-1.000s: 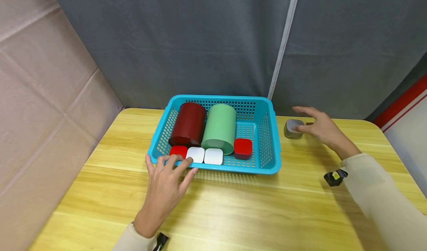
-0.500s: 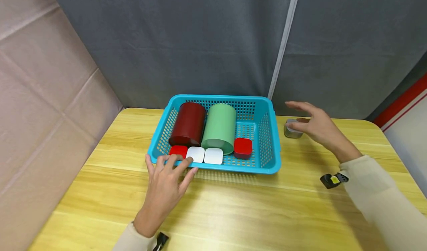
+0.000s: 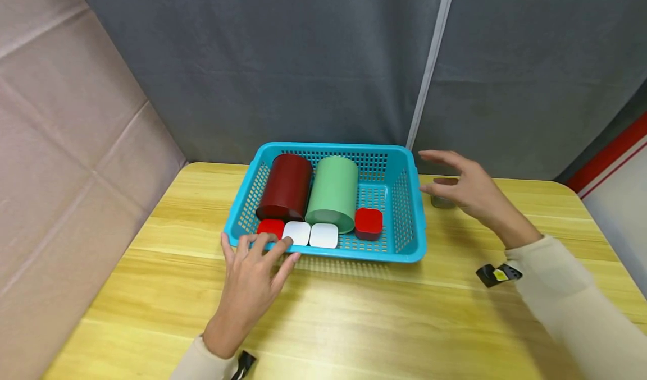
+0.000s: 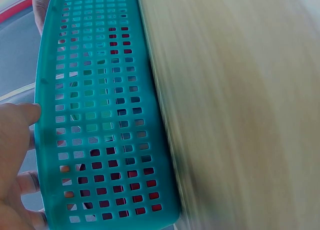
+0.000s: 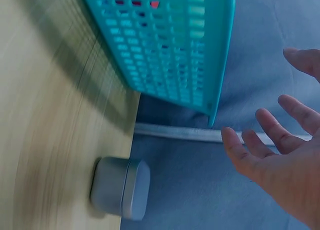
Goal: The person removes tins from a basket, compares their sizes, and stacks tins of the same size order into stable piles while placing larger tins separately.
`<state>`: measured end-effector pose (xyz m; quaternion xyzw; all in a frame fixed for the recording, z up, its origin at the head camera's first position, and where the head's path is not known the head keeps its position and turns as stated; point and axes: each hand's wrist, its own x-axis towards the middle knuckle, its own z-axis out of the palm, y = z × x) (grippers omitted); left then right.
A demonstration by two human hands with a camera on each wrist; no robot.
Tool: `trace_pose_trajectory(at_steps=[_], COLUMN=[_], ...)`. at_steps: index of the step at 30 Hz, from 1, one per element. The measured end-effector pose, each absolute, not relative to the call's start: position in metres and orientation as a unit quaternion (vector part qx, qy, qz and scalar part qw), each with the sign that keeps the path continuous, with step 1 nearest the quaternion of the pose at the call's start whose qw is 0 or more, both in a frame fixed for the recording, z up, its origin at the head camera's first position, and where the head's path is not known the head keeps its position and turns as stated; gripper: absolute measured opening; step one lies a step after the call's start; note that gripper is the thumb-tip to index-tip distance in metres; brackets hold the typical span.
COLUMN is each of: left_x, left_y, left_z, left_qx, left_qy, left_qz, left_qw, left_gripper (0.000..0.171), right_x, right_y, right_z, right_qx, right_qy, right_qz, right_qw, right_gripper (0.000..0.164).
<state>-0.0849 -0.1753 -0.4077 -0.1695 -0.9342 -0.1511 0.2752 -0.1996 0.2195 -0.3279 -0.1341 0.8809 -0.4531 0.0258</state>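
Observation:
A blue plastic basket (image 3: 417, 217) with lattice walls stands on the wooden table. My left hand (image 3: 250, 279) holds its front rim near the left corner, fingers over the edge, thumb on the near side. Inside lie a dark red cylinder (image 3: 287, 186) and a light green cylinder (image 3: 332, 192), side by side. Along the front are a red rounded-square tin (image 3: 270, 228), two white-topped ones (image 3: 296, 233), and another red tin (image 3: 368, 224). My right hand (image 3: 475, 189), fingers spread and holding nothing, is over the table at the basket's right. Partly behind it stands a grey tin (image 5: 120, 187).
A dark grey curtain (image 3: 303, 60) with a pale vertical strip hangs at the table's back edge. Pale panelled fabric (image 3: 76, 144) covers the left side. Wooden tabletop (image 3: 374, 318) stretches in front of the basket.
My right hand has moved left, away from the grey tin and toward the basket's right rim. The tin has stayed on the table. My left hand and the basket have not moved.

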Motion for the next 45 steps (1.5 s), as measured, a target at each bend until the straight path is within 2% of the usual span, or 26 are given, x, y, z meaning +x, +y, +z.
trace_pose_trajectory(at_steps=[17, 23, 30, 45], left_x=[-0.085, -0.085, -0.085, -0.085], left_y=[-0.176, -0.175, -0.174, -0.174], left_z=[-0.408, -0.408, -0.407, -0.407], left_qx=[-0.170, -0.171, -0.168, -0.167], left_qy=[-0.933, -0.933, -0.934, -0.935], left_qz=[-0.154, -0.154, -0.149, -0.150], left_qw=[0.277, 0.278, 0.278, 0.275], left_gripper=[0.032, 0.035, 0.028, 0.028], right_x=[-0.189, -0.191, -0.193, -0.196], right_y=[0.177, 0.162, 0.150, 0.128], right_z=[-0.320, -0.324, -0.334, -0.347], right_qx=[-0.169, -0.165, -0.165, -0.092], right_qy=[0.878, 0.865, 0.845, 0.828], right_qz=[-0.444, -0.466, -0.495, -0.517], right_qw=[0.053, 0.088, 0.120, 0.197], right_gripper=[0.063, 0.060, 0.059, 0.066])
